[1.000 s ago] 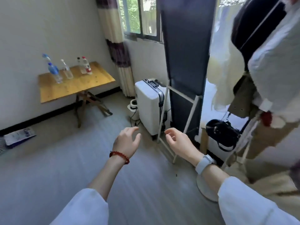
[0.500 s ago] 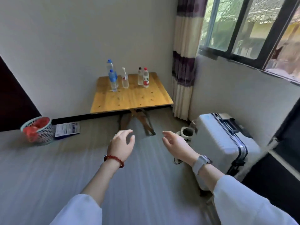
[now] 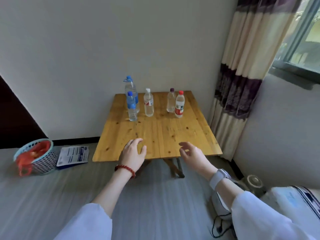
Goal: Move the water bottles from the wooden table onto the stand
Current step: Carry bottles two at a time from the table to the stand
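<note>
Several water bottles stand upright near the back of the wooden table [image 3: 164, 135]: a tall blue-capped bottle [image 3: 130, 87], a smaller blue-labelled bottle [image 3: 132, 106] in front of it, a white-capped bottle [image 3: 149, 103], a purple-capped bottle [image 3: 171, 100] and a red-capped bottle [image 3: 179, 105]. My left hand [image 3: 133, 153] hovers over the table's near edge, fingers apart, holding nothing. My right hand [image 3: 192, 154] is level with it, also empty with loosely curled fingers. Both hands are well short of the bottles. No stand is in view.
A blue mesh basket [image 3: 37, 157] with red contents and a printed sheet [image 3: 73, 155] lie on the floor at the left. A striped curtain [image 3: 242, 75] hangs right of the table. A white suitcase [image 3: 292, 203] and a cable [image 3: 220, 224] are at the lower right.
The view has swung left from the stand and suitcase towards the table, which is now much closer. Both hands have stayed empty and now reach over its near edge.
</note>
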A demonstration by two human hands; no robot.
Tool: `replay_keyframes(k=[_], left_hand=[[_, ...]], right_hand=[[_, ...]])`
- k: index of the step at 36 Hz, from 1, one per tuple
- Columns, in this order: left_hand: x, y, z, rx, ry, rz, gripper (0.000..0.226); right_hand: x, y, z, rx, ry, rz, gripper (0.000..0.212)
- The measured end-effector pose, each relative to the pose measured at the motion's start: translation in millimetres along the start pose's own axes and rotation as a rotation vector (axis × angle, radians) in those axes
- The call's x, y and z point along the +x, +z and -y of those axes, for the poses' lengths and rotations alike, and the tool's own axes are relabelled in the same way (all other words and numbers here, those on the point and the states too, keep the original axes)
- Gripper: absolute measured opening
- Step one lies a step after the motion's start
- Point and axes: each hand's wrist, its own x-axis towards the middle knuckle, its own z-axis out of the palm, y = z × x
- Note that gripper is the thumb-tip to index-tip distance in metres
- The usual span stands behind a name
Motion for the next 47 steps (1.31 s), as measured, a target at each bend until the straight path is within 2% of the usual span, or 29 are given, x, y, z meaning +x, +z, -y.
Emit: replay_keyframes(k=[5, 13, 22, 28, 32, 36, 39, 47], left_hand=[[120.4, 7.8, 23.6, 0.021, -0.058, -0.039, 0.034], [260.5, 20.4, 98.0, 0.006, -0.137, -0.094, 0.043], [427.9, 59.0, 179.6, -0.101, -0.143, -0.123, 0.065], [478.7, 96.6, 214.3, -0.156, -0.093, -0.060, 0.084], [493.0, 117.7, 237.9, -0.235, -0.076, -0.017, 0.081], [502.8, 126.8, 248.8, -0.273, -0.012, -0.028, 0.077], [509.1, 129.0, 250.4, -0.257, 0.022, 0.035, 0.073], [488.8, 128.1, 216.9, -0.337, 0.053, 0.210, 0.085]], right_hand=[[136.4, 4.2, 11.6, 0.029, -0.008, -0.003, 0.035], [314.9, 49.1, 28.4, 0.047, -0.013, 0.018, 0.043], [493.3, 113.8, 31.6, 0.109, 0.083, -0.028, 0.075], [577.6, 147.9, 21.9, 0.224, 0.223, -0.021, 0.102], [603.2, 166.7, 8.1, 0.294, 0.281, -0.041, 0.090], [604.4, 173.6, -1.2, 0.286, 0.253, -0.100, 0.082], [598.1, 169.9, -3.8, 0.275, 0.251, -0.107, 0.079], [516.5, 129.0, -9.0, 0.364, 0.315, -0.165, 0.065]])
